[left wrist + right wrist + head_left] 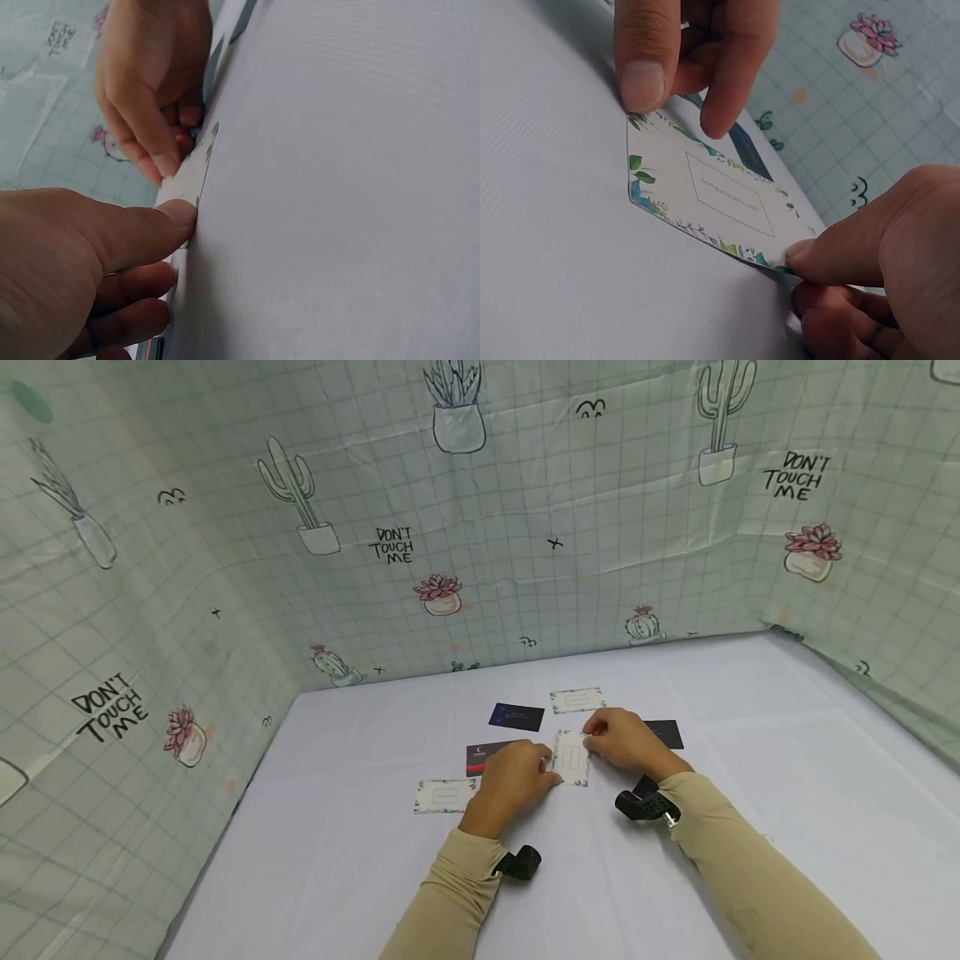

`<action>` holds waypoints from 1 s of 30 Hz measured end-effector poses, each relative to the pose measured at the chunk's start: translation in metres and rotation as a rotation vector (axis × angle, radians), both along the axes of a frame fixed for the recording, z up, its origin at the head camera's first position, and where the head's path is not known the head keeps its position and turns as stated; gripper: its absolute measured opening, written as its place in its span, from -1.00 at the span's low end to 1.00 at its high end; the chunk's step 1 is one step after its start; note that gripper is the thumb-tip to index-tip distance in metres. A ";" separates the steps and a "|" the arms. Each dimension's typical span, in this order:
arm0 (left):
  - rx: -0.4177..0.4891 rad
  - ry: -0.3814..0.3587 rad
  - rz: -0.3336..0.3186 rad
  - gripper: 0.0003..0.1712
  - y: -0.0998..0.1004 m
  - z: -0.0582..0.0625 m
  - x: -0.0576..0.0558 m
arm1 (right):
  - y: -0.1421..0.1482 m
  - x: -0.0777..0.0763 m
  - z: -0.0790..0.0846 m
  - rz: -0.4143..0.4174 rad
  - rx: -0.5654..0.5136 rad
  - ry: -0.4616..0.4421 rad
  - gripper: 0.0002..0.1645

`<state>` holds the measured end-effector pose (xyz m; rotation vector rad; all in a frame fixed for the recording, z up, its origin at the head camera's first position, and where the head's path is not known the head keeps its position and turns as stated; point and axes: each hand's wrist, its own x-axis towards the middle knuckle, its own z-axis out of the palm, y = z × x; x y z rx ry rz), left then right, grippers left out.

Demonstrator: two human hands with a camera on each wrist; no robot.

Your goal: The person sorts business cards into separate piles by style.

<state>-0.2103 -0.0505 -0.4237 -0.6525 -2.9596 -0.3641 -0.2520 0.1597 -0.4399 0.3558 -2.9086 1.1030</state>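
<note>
A white business card with a leafy border (572, 758) stands lengthwise between the two hands on the white cloth. My left hand (514, 781) holds it at the left edge, its thumb on the near corner. My right hand (628, 742) pinches the right edge, and in the right wrist view the thumb (804, 253) lies on top with a finger beneath. Partly under the left hand is a black and red card (480, 758). Beside that hand lies another leafy white card (444, 796). A dark card (667, 734) shows behind the right wrist.
Farther back lie a dark blue card (517, 717) and a leafy white card (576, 700). Another dark card (645, 787) is mostly hidden by the right wrist. White cloth (337, 860) covers the table, and a printed curtain (510, 493) rises around it.
</note>
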 end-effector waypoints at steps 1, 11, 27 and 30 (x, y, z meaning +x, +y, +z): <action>-0.005 -0.005 0.003 -0.74 0.000 0.000 0.000 | 0.001 0.000 -0.001 0.002 -0.005 0.004 -0.88; -0.034 -0.016 -0.013 -0.77 0.001 -0.002 0.001 | 0.003 0.001 -0.002 0.025 -0.049 0.012 -0.88; 0.096 -0.060 -0.067 -0.68 -0.002 -0.003 -0.007 | 0.002 0.004 -0.002 -0.017 -0.217 -0.034 -0.72; 0.149 -0.087 -0.061 -0.77 -0.001 -0.003 -0.008 | 0.003 0.004 -0.002 -0.046 -0.243 -0.047 -0.70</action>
